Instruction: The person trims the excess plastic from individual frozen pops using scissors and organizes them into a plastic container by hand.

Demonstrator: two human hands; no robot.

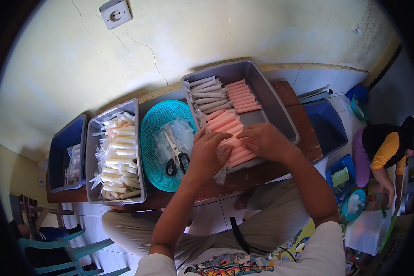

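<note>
Long thin plastic tubes with pink filling, like ice pops [225, 120], lie side by side in the near part of a grey tray [280, 112]. My left hand [209, 152] is at their knotted left ends, its fingers curled onto a pink ice pop. At the right end of the same row, my right hand [267, 141] has its fingers bent down on a pink ice pop. The fingertips partly hide the tubes under them. Farther back in the tray lie greyish-brown ice pops [209, 94] and another pink row [241, 95].
Left of the tray stands a turquoise basket [147, 156] with clear plastic bags and black-handled scissors [171, 166]. Beyond it are a grey tray of cream-coloured ice pops [124, 152] and a dark blue tray [55, 156]. Another person [384, 147] sits at the right.
</note>
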